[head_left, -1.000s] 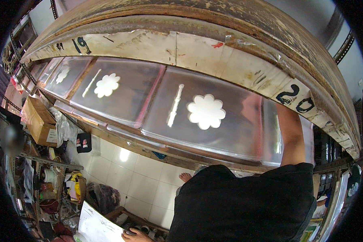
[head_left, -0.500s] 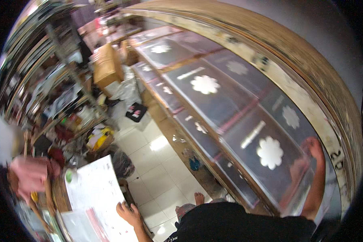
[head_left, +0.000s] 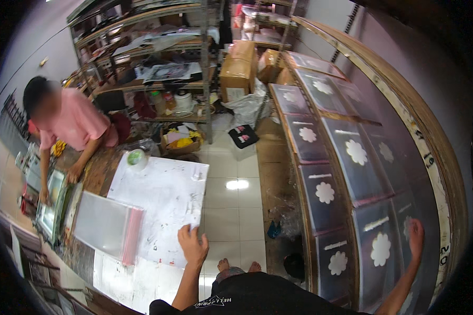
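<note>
Hands well apart: left hand [head_left: 193, 245] by the near right corner of a white board [head_left: 165, 184], fingers loosely bent, with no visible thing in the grip; right hand [head_left: 416, 236] over the inner row on the upper shelf [head_left: 347, 226], touching or just above, cannot tell which, nor make out any hold. Below and around the right hand, clear plastic sheets [head_left: 381, 249] laid flat in rows, most with a white flower and bar; more alike in the lower row [head_left: 325, 192]. Apparently done, to judge by the marks: a long run of these, reaching well down both levels. To the left, partly on the white board, a pile of clear bags [head_left: 102, 223] with a pink edge, no flower visible on top; probably the part left, in a quantity impossible to tell. Beyond the pile, at the wooden table [head_left: 99, 176], a co-worker [head_left: 84, 118] in pink, hands at a framed pane [head_left: 50, 210]. Farther off, on floor tiles, a folded black cloth [head_left: 243, 136]; then cardboard boxes [head_left: 239, 68] beside a loaded rack [head_left: 205, 79].
</note>
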Demonstrator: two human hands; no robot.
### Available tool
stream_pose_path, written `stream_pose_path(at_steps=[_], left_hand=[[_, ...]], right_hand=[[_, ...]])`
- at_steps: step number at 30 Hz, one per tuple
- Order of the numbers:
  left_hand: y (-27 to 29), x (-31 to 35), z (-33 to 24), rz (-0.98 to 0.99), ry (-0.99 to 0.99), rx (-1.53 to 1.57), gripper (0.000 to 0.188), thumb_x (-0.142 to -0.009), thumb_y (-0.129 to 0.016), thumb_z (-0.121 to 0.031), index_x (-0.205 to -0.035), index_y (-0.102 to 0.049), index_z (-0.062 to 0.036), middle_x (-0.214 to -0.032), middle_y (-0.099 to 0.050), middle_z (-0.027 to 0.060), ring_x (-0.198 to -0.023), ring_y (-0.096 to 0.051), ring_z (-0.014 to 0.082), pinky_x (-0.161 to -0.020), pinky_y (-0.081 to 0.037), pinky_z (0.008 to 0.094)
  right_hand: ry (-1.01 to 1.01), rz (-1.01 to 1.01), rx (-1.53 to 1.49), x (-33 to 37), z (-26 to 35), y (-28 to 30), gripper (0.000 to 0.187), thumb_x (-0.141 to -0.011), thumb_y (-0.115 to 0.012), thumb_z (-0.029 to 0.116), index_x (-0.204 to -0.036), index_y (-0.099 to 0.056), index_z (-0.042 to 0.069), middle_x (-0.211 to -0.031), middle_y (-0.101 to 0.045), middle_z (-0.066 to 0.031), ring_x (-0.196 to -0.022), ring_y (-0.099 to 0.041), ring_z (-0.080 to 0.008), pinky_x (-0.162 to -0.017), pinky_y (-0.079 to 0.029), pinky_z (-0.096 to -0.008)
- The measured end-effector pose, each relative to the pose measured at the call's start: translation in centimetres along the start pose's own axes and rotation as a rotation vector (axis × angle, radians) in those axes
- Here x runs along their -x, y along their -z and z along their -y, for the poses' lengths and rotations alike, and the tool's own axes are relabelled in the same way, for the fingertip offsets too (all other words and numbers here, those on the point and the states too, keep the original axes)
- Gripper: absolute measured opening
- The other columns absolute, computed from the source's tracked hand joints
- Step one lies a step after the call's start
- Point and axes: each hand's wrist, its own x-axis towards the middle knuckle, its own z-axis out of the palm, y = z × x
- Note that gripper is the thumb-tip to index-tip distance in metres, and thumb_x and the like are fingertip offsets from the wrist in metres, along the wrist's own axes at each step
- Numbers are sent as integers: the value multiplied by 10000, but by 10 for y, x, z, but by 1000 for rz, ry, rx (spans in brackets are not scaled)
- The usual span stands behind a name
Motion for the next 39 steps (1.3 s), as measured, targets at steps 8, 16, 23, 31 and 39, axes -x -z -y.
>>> stream_pose_path(at_steps=[8, 16, 23, 31, 39], left_hand=[[13, -3, 15, -63, 110, 327, 327, -768, -694, -106, -1076, -631, -18, -1165, -584, 195, -1105, -532, 385, -970, -422, 474], [87, 20, 44, -22, 333, 473, 279, -867, -666, -134, -1113, -632, -7, -1166, -631, 158, -1115, -583, 337, -968, -461, 396], [117, 62, 82, -138, 318, -20, 350, -838, -677, -156, -1156, -630, -16, -1294, -563, 195, -1280, -477, 384, -1123, -334, 523], [119, 61, 77, -81, 337, -115, 395, -828, -688, -184, -1185, -629, -27, -1364, -515, 199, -1328, -436, 379, -1145, -308, 524], [115, 65, 88, -145, 321, -33, 371, -816, -697, -159, -1153, -642, -14, -1317, -553, 202, -1261, -496, 384, -1114, -341, 516]], right_hand=[[625, 500, -430, -22, 336, -153, 247, -945, -541, 32, -1168, -637, -14, -1051, -685, -79, -994, -637, -153, -853, -495, -297], [321, 1229, -1014, 102, 429, -367, 189, -986, -563, 115, -1157, -606, 48, -1079, -658, -63, -941, -672, -189, -827, -545, -334], [-174, 1577, -796, 214, 322, -540, 257, -990, -541, 131, -1225, -548, 30, -1113, -645, -123, -948, -686, -282, -812, -565, -398], [-300, 1560, -476, 221, 260, -550, 211, -936, -555, 52, -1146, -547, 31, -1046, -637, -145, -901, -682, -336, -725, -563, -433], [-316, 1432, -472, 205, 225, -579, 260, -913, -569, 40, -1172, -561, 18, -976, -657, -134, -817, -708, -299, -629, -570, -380]])
